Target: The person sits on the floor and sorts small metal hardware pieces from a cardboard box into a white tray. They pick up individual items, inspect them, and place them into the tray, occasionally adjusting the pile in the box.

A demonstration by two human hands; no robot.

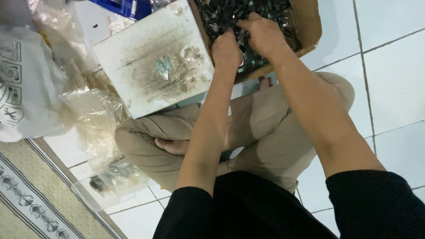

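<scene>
Far left of my fingers: white printed sack (24, 84), clear plastic bags (99, 132), one low down holding a few dark parts, parked within reach of my crossed legs. Just left of my left hand (226, 51) sits the grimy white board (152, 59) with a few loose bits on it, flat so nothing rolls. Both hands are in the cardboard box (310, 24), dug into the small dark metal parts (230, 13); left fingers curled under, right hand (263, 33) cupped over the pile, grip contents hidden, can't tell.

Small dark metal parts (230, 13) heaped in cardboard box (310, 26).
</scene>
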